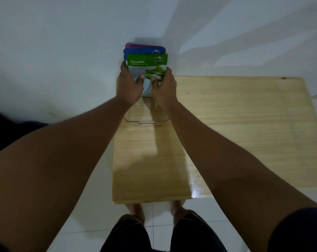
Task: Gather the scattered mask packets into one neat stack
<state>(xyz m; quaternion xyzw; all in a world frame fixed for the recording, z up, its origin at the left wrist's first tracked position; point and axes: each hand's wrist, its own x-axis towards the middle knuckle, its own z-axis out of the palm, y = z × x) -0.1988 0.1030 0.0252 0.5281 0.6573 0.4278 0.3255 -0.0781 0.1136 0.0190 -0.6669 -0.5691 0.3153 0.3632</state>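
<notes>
Pale wall [63,42] and white tiled floor [92,211] all round; wooden surface [235,133] spread out below and to the right of the fingers, glossy, bare apart from a clear plastic tray [146,122] lying just nearer than the fingers and under the wrists.

Both arms stretched forward to the far left corner of the surface. Left hand [129,86] and right hand [165,88] closed around a bunch of mask packets [146,64] from either side, thumbs pressed on the front face, remaining fingers wrapped behind and hidden. Packets held upright between the fingers, lower edges seemingly at or just above the surface; cannot tell whether touching it.

Green cucumber packet [147,63] foremost, against the thumbs. Blue packet [143,51] fanned out just behind and above it, purple packet [145,46] behind that, each top edge stepped higher than the one before. Possibly more behind; cannot tell.

Stack gathered, then, but not yet neat.

Likely troubles from here: slick foil faces sliding past one another if the pinch loosens during squaring, fanning the bunch wider or spilling one. Held right at the corner, near the left edge, so a slipped packet could drop off to the floor. Too hard a squeeze could bow the packets and hide the misalignment. Laying down flat with tops still stepped would leave a crooked pile; tray close beneath the wrists, easily knocked on the way down.
</notes>
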